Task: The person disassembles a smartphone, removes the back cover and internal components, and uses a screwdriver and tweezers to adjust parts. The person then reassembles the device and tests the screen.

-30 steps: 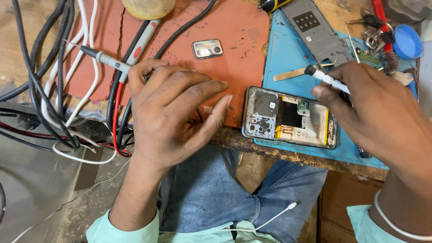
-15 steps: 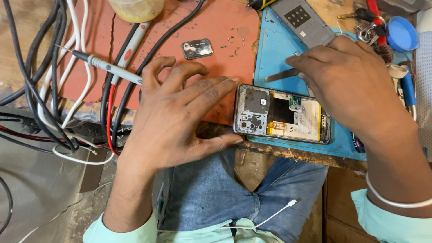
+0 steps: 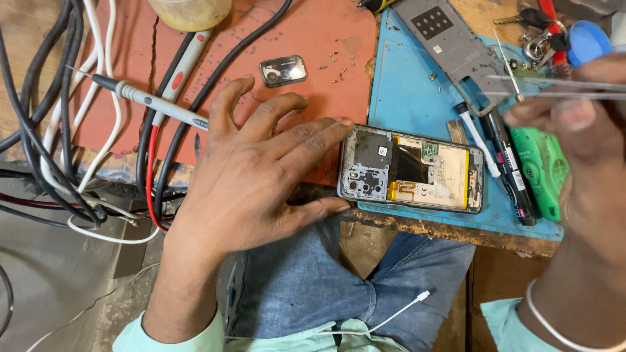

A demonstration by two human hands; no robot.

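- Lifted clear of the opened phone (image 3: 411,168), the right hand (image 3: 580,150) now sits at the right edge of the view; half a second ago it covered the phone's top edge.
- Its fingers are pinched narrow on a pair of metal tweezers (image 3: 554,88), whose thin arms point left above the blue mat (image 3: 417,85); a second ago this hand held a white-tipped pen tool instead.
- That white-tipped tool (image 3: 479,140) now lies on the mat just right of the phone, beside a black pen (image 3: 508,166) and a green tool (image 3: 538,166).
- Left hand (image 3: 254,176) is spread wide and holds nothing, with fingertips touching the phone's left end, steadying it much as before.
- Phone rests back-open across the mat's near edge, battery and board exposed; swapping tools suggests finer picking work inside it.
- Small camera-lens cover (image 3: 283,70) sits apart on the red mat (image 3: 313,39).
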